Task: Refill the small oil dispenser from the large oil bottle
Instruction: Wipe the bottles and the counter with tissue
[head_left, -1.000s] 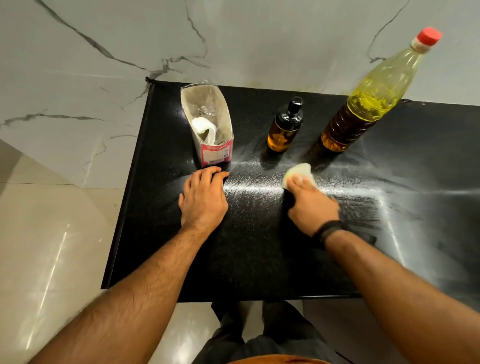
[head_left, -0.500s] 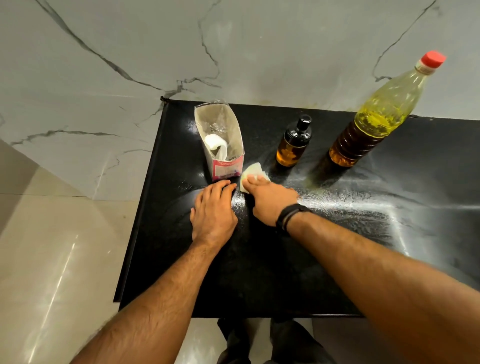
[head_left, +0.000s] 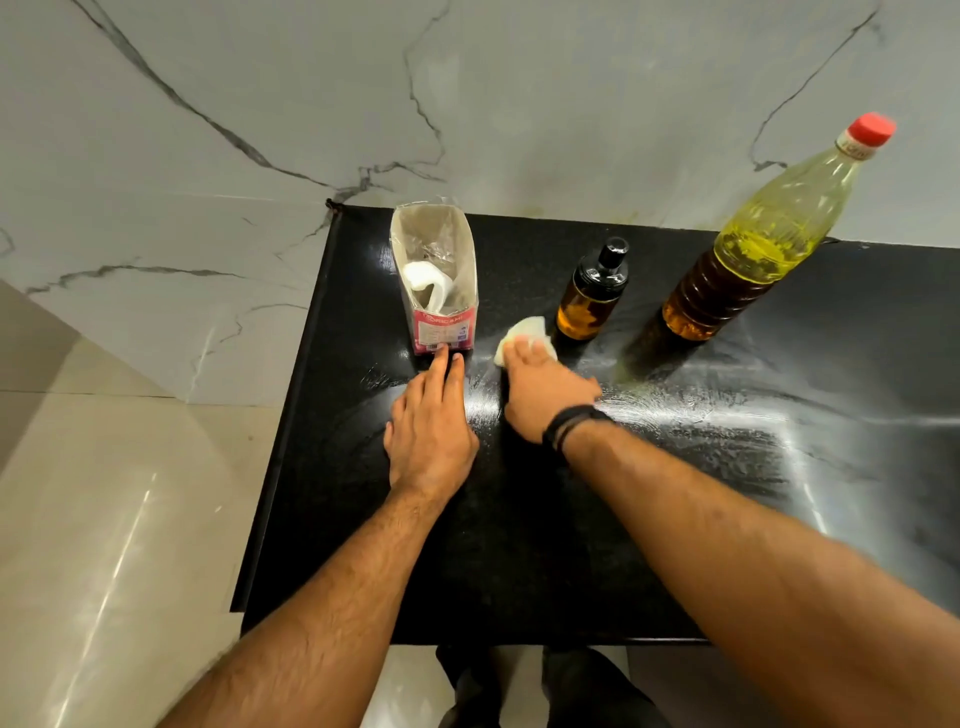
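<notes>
A small amber oil dispenser (head_left: 592, 296) with a black pump cap stands on the black countertop (head_left: 545, 545). To its right stands the large oil bottle (head_left: 763, 244), red cap on, partly full of yellow oil. My right hand (head_left: 545, 389) presses a crumpled white tissue (head_left: 524, 332) onto the counter just left of the dispenser's base. My left hand (head_left: 431, 431) lies flat on the counter, fingers together, its fingertips touching the foot of an opened tissue pack (head_left: 439, 280).
Oily smear streaks (head_left: 701, 410) shine across the counter to the right of my hands. A marble wall rises behind the counter. The counter's left edge (head_left: 291, 415) drops to a tiled floor. My legs show below the front edge.
My right hand has wiped the tissue from in front of the large bottle leftward, then slightly back toward the dispenser. My left hand stays flat, now touching the tissue pack.
</notes>
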